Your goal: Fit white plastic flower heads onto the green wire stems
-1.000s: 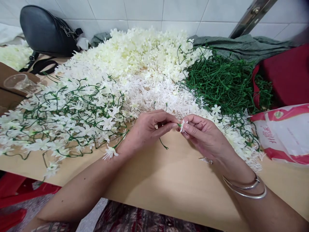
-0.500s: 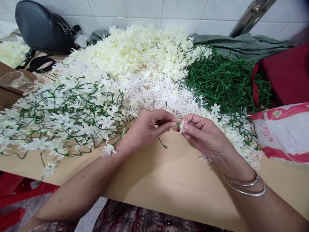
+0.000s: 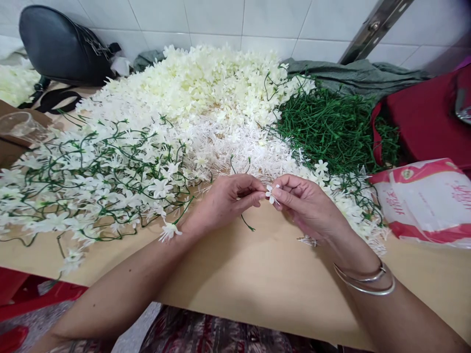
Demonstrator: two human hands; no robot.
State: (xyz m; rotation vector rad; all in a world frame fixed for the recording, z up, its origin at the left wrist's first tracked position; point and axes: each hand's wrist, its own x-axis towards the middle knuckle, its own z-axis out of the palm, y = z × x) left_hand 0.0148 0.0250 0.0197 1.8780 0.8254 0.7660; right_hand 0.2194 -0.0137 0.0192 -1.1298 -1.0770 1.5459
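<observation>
Hands are meeting above the counter (image 3: 257,274), just in front of the white stamen heap (image 3: 243,142). Left hand (image 3: 224,201) is pinching a green stem (image 3: 246,223); its long axis is running from the fingertips down toward the person, tail curling right. Right hand (image 3: 309,206) is clamping a small white flower (image 3: 271,192), petals facing left toward the stem tip. Risk, as judged: the tiny flower could be slipping or going on crooked, since both grips are fingertip-only. Green stems pile (image 3: 331,127) is lying right of the heap.

Cream-white petals (image 3: 206,93), dark green stems (image 3: 331,130), a black bag (image 3: 62,44), a red cloth (image 3: 423,122) and a pale tan counter (image 3: 257,274) are seen.
</observation>
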